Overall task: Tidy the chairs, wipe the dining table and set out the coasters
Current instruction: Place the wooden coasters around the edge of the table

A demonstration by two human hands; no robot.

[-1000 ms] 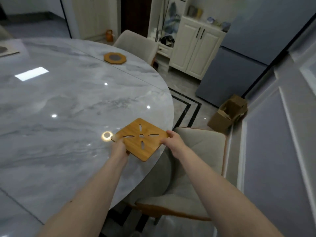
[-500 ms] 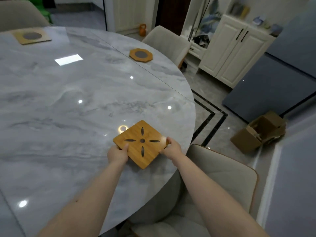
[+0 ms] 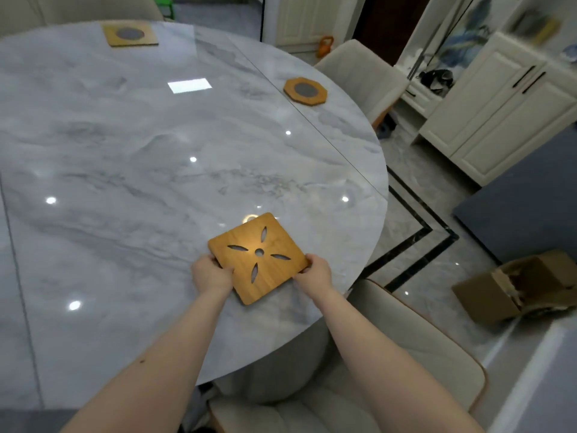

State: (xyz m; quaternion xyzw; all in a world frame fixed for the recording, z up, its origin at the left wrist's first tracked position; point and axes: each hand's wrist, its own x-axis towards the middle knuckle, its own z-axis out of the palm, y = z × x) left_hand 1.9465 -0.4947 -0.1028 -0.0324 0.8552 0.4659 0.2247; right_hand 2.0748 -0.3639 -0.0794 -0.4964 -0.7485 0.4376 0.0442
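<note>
Glossy grey marble is what I'm working over, a round dining table [image 3: 131, 170] whose sheen throws back ceiling lights, and on it, close to the near rim, lies the square bamboo coaster [image 3: 258, 257] with its four petal cut-outs. My left hand [image 3: 211, 274] pinches its left corner and my right hand [image 3: 316, 272] pinches its right corner, both curled onto the wood. I judge the risk to be the slick top: let go unevenly and the coaster could skate toward the rim and drop onto the cream chair [image 3: 368, 379] tucked below it. It also sits turned corner-on, so it may end up crooked. Beyond the coaster, an octagonal coaster [image 3: 305, 91] rests by the far right rim and another square coaster [image 3: 130, 34] at the far rim. Right of the coaster, across the tiled floor, lie a cardboard box [image 3: 518, 285] and white cabinets [image 3: 499, 104].
</note>
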